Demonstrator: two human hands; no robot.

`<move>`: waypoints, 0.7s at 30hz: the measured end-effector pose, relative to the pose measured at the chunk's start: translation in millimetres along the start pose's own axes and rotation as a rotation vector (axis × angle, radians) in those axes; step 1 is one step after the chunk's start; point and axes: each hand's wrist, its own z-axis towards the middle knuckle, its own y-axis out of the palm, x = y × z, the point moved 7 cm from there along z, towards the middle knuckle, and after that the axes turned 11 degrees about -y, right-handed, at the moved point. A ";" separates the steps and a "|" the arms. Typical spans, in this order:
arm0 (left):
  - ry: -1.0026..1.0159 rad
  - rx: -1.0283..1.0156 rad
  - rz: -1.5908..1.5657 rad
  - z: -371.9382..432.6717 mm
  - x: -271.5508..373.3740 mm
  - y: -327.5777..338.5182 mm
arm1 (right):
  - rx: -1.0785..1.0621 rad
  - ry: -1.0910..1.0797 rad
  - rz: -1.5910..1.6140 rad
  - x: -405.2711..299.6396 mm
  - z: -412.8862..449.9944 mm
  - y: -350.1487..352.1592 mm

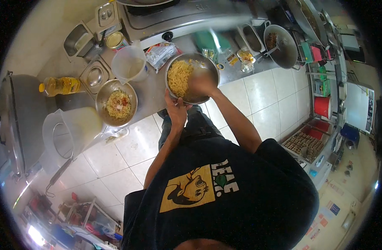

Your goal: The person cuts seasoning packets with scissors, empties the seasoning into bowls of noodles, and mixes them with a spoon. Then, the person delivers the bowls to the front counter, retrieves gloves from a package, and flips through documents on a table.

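Note:
A stainless steel mixing bowl (213, 65) of yellow noodles (179, 77) is at the counter's front edge, in front of my body. My left hand (176, 110) grips its near rim, thumb on the outside. Inside the bowl is my right hand (204, 82), beside the noodles; a blur covers its fingers, so whether it holds anything is hidden. To the left, a second steel bowl (132, 107) contains noodles topped with red and pale powder (122, 101). A translucent plastic jug (125, 62) stands between the two bowls, farther back.
A bottle of yellow oil (61, 86) lies at left, near a steel pan lid (95, 76). A large plastic pitcher (81, 125) holds a long-handled strainer (60, 172). Behind the bowl are plastic packets (161, 54) and a stove (184, 18). A wok (286, 47) sits at right.

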 end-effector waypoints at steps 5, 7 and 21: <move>0.026 0.031 0.026 -3.7 1.8 -5.4 | 0.333 -0.145 -0.134 -34.0 -38.1 -48.9; 0.002 0.016 0.037 -8.5 8.8 -3.5 | 0.405 -0.126 -0.299 -53.8 -53.0 -58.8; -0.057 0.042 0.067 -2.7 2.2 -3.8 | 0.077 -0.067 -0.686 -45.5 -47.1 -15.5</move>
